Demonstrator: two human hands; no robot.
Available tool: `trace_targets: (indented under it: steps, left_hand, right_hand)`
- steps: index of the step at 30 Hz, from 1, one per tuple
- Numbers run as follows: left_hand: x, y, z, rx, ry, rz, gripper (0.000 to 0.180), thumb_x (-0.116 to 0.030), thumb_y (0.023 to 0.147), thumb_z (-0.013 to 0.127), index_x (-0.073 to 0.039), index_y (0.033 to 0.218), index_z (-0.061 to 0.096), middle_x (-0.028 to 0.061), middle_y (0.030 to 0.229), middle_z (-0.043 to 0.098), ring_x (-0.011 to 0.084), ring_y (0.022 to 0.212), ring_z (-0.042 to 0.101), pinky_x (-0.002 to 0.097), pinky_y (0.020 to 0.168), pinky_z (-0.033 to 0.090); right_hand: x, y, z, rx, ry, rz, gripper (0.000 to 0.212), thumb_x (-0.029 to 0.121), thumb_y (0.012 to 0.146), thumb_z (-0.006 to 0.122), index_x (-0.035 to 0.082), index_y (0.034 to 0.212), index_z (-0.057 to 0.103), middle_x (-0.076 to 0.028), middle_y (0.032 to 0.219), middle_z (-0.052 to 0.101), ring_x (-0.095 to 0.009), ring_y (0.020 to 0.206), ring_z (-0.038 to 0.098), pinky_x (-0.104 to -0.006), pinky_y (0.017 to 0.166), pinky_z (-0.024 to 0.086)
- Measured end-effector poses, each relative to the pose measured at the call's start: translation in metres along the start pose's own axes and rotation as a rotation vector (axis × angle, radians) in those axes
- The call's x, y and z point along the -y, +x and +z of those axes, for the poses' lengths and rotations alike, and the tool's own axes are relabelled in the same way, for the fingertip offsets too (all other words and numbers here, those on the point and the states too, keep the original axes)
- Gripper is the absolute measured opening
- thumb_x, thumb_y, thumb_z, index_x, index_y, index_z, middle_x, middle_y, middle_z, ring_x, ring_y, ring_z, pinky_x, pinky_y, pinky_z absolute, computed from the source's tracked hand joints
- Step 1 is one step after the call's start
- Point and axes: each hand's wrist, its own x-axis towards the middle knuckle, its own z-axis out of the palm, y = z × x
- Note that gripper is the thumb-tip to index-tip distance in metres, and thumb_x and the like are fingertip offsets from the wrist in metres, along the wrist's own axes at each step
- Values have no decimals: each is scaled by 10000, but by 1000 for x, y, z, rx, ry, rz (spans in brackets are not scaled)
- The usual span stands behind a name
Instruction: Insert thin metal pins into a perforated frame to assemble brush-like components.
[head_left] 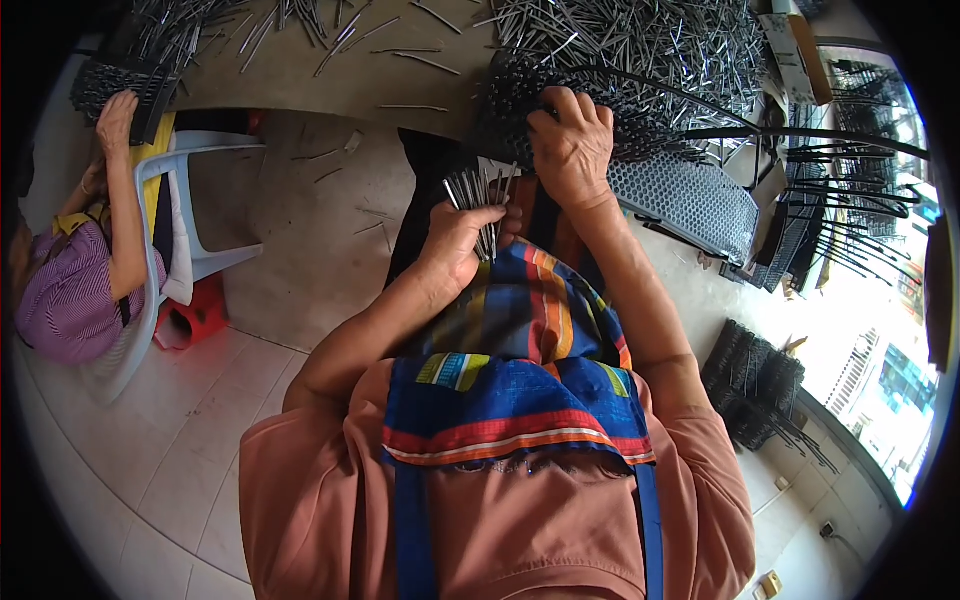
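Note:
My left hand (455, 240) is closed around a bundle of thin metal pins (482, 195), their tips fanning up out of my fist above my lap. My right hand (572, 145) rests fingers-down on a black perforated grid panel (690, 200) that leans over the table edge toward me, at a part bristling with inserted pins. A large loose heap of the same pins (640, 40) lies on the table just beyond that hand. A striped multicoloured apron (520, 330) covers my lap.
Another person (80, 290) sits at the left on a white plastic chair (190, 200), a hand on a second black grid (125, 85). Scattered pins (300, 30) lie on the grey table (300, 80). Stacked black grids (755, 385) and wire racks (850, 210) stand at right.

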Motion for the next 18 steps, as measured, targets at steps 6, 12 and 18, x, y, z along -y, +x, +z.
trace_targets:
  steps: [6, 12, 18]
  left_hand:
    - [-1, -1, -2, 7, 18, 23, 151, 46, 824, 629, -15, 962, 639, 121, 834, 701, 211, 718, 683, 325, 588, 529]
    - [0, 2, -2, 14, 1, -14, 153, 44, 831, 625, -14, 972, 641, 125, 843, 704, 218, 736, 691, 327, 601, 539]
    - [0, 2, 3, 51, -13, -16, 159, 37, 840, 617, -19, 987, 640, 125, 875, 704, 220, 746, 688, 328, 641, 545]
  right_hand:
    - [-7, 8, -10, -109, 214, 0, 148, 100, 677, 718, 116, 817, 673, -8, 973, 627, -221, 879, 580, -359, 755, 408]
    - [-7, -9, -11, -178, 252, 139, 138, 111, 696, 754, 121, 830, 723, -13, 951, 646, -210, 870, 604, -341, 751, 418]
    - [1, -23, -14, -197, 177, 133, 182, 124, 720, 753, 153, 899, 743, 2, 898, 637, -189, 777, 606, -337, 686, 410]
